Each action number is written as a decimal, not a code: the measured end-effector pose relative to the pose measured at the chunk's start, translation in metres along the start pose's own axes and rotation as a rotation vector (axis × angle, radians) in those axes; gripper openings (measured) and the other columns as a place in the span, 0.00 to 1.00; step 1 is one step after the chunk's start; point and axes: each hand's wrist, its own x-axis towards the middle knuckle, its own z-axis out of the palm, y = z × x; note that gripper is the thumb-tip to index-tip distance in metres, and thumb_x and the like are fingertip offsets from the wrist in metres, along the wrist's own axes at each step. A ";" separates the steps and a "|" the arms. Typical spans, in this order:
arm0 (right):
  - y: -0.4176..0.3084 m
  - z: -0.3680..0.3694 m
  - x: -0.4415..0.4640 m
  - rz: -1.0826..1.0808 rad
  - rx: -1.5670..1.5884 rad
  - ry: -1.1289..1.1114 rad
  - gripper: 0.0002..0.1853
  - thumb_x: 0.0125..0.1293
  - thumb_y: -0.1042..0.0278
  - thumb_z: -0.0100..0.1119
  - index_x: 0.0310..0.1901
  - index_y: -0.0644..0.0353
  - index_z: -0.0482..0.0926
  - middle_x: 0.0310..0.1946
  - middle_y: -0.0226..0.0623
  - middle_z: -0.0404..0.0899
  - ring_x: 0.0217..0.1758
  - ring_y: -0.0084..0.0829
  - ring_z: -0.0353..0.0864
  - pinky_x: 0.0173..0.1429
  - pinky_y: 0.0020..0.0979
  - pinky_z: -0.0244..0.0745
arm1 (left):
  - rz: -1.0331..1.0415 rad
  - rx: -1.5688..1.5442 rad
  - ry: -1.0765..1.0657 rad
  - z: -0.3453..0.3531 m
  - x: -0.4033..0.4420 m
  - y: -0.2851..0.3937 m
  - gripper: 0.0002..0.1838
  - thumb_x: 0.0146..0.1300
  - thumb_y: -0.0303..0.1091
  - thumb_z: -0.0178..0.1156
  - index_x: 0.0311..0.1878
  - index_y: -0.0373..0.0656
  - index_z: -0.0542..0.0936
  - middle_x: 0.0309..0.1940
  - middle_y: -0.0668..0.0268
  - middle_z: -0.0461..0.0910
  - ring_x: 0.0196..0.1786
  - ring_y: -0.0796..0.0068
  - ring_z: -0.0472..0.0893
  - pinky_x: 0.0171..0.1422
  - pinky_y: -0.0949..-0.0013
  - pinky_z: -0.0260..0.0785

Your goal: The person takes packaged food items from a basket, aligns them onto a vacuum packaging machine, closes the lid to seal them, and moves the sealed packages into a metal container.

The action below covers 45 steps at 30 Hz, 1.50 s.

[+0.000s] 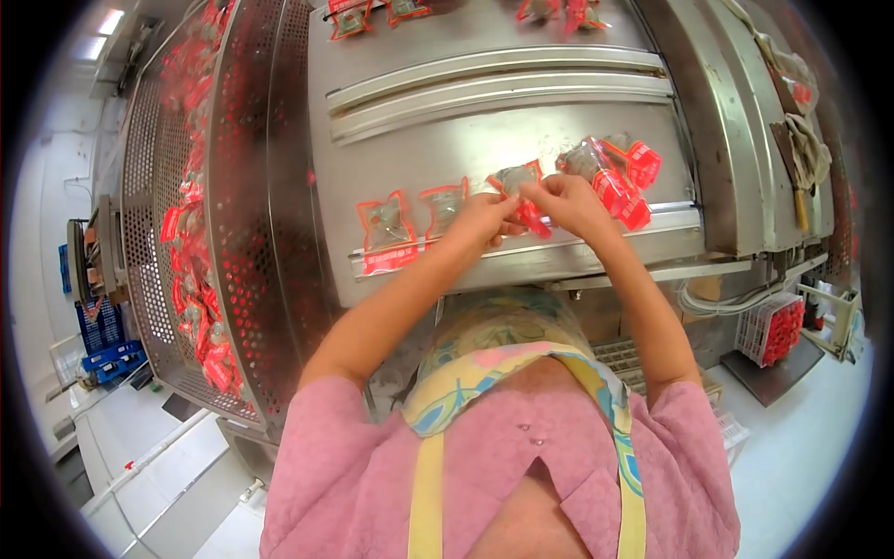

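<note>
Both my hands are at one clear plastic pouch (515, 177) with a red printed edge and grey-green contents I cannot make out. My right hand (573, 205) pinches its right side. From the left, my left hand (486, 222) has its fingers closed at the pouch's lower edge. To the left, two similar pouches, a nearer pouch (447, 207) and a farther pouch (387, 224), lie flat side by side along the metal strip. Just right of my right hand is a small heap of pouches (622, 191), overlapping each other.
The steel work surface (419, 158) carries a pair of raised metal bars (503, 88), with more pouches (354, 19) beyond them. A perforated metal bin (265, 233) of red pouches stands at left. Rounded machine housing (712, 121) with a hanging glove (808, 154) borders the right.
</note>
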 end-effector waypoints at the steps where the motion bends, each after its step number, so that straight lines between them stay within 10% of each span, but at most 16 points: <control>1: 0.001 -0.001 0.001 0.095 0.164 -0.021 0.23 0.63 0.47 0.59 0.35 0.66 0.79 0.22 0.36 0.76 0.20 0.24 0.74 0.23 0.29 0.65 | -0.043 -0.060 -0.005 0.000 0.010 -0.001 0.16 0.66 0.42 0.60 0.49 0.40 0.77 0.38 0.68 0.81 0.31 0.85 0.78 0.25 0.83 0.64; 7: 0.031 -0.003 0.006 0.285 0.334 -0.137 0.17 0.64 0.56 0.62 0.37 0.66 0.79 0.20 0.28 0.74 0.14 0.16 0.67 0.16 0.20 0.53 | -0.115 -0.110 -0.025 0.003 0.020 0.000 0.13 0.61 0.35 0.66 0.45 0.41 0.78 0.33 0.71 0.79 0.27 0.92 0.75 0.19 0.90 0.57; 12: 0.048 -0.016 0.019 0.140 0.339 -0.288 0.15 0.60 0.59 0.65 0.30 0.66 0.80 0.18 0.30 0.75 0.17 0.19 0.70 0.20 0.25 0.62 | -0.115 0.166 0.004 -0.005 0.019 0.017 0.16 0.55 0.32 0.69 0.44 0.37 0.77 0.30 0.70 0.79 0.28 0.88 0.76 0.21 0.83 0.61; 15: 0.060 -0.007 0.023 -0.072 0.167 -0.107 0.14 0.58 0.61 0.65 0.28 0.66 0.81 0.18 0.34 0.77 0.21 0.24 0.75 0.26 0.30 0.69 | 0.265 0.786 0.214 -0.012 0.011 0.021 0.17 0.52 0.31 0.69 0.43 0.37 0.77 0.30 0.65 0.81 0.29 0.74 0.80 0.26 0.70 0.69; 21: 0.061 0.007 0.031 -0.235 -0.152 0.066 0.13 0.56 0.60 0.66 0.30 0.64 0.82 0.24 0.45 0.81 0.29 0.42 0.82 0.35 0.40 0.74 | 0.359 1.376 0.572 0.010 0.010 0.022 0.24 0.49 0.35 0.67 0.50 0.45 0.72 0.36 0.53 0.82 0.40 0.48 0.81 0.40 0.50 0.72; 26: 0.056 0.003 0.034 -0.187 -0.226 0.019 0.14 0.58 0.60 0.65 0.31 0.65 0.82 0.24 0.46 0.81 0.30 0.41 0.82 0.35 0.40 0.74 | 0.373 1.405 0.427 -0.006 0.022 0.024 0.28 0.49 0.36 0.69 0.53 0.47 0.70 0.40 0.54 0.81 0.46 0.48 0.79 0.47 0.49 0.71; 29: 0.049 -0.009 0.037 -0.066 -0.146 -0.209 0.14 0.60 0.63 0.64 0.27 0.68 0.79 0.18 0.36 0.76 0.23 0.25 0.74 0.30 0.32 0.68 | 0.278 1.422 0.317 -0.008 0.017 0.041 0.30 0.48 0.37 0.70 0.55 0.48 0.70 0.42 0.55 0.81 0.49 0.48 0.78 0.48 0.49 0.70; 45: 0.054 0.009 0.033 -0.080 -0.098 -0.069 0.11 0.53 0.71 0.68 0.32 0.68 0.77 0.24 0.37 0.79 0.28 0.28 0.77 0.34 0.32 0.72 | 0.529 1.496 0.392 -0.014 0.025 0.008 0.39 0.48 0.39 0.71 0.62 0.40 0.64 0.35 0.55 0.82 0.40 0.51 0.82 0.41 0.51 0.73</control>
